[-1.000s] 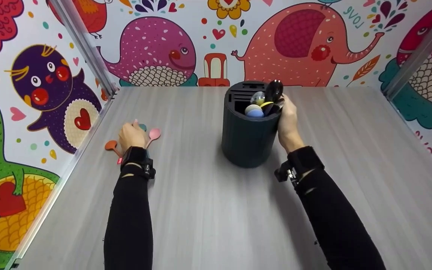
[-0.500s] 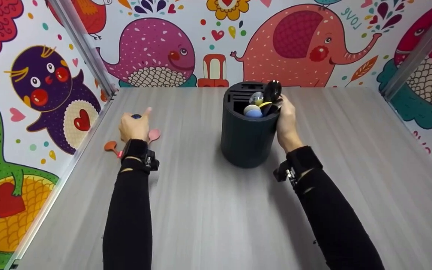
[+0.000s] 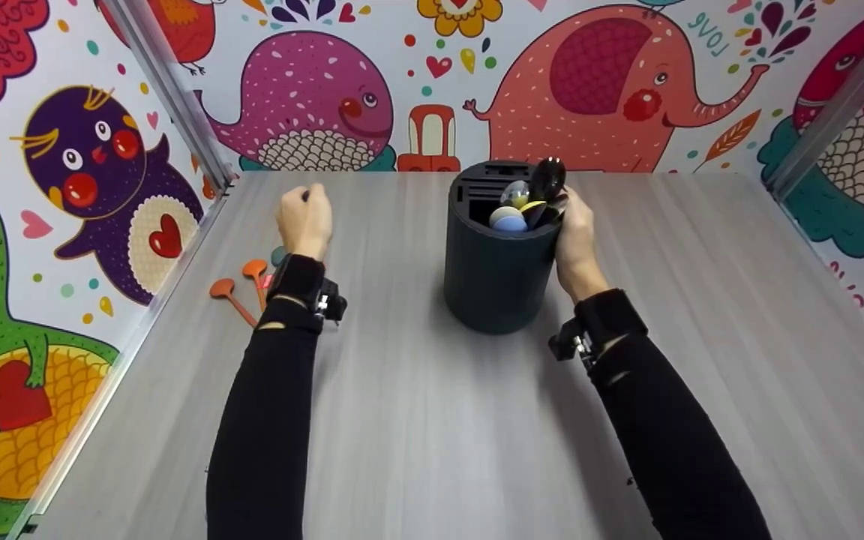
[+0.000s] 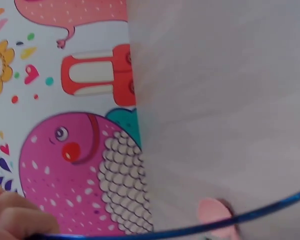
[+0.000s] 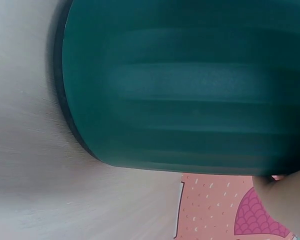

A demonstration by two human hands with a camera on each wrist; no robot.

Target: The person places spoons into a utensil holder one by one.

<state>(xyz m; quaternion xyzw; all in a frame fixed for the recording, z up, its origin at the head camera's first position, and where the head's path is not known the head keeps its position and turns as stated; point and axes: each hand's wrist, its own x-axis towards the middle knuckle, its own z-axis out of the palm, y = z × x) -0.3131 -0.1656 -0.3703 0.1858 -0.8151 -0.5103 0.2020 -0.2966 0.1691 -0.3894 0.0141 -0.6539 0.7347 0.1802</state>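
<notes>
Upper right, I read "LOVE" on the wall (image 3: 447, 90); beside the orange spoons (image 3: 255, 268) at left, a red tag (image 3: 268, 281) is illegible. The left hand (image 3: 306, 221) clenches a thin blue handle (image 4: 260, 213); the right hand (image 3: 577, 236) grasps the green utensil holder (image 3: 498, 277), centre.

The grey table (image 3: 417, 420) bears a green holder (image 3: 496, 281); spoons (image 3: 223, 288) lie left.

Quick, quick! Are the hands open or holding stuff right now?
Left hand: closed, holding a thin blue rod.
Right hand: holding the side of the dark green utensil holder.
</notes>
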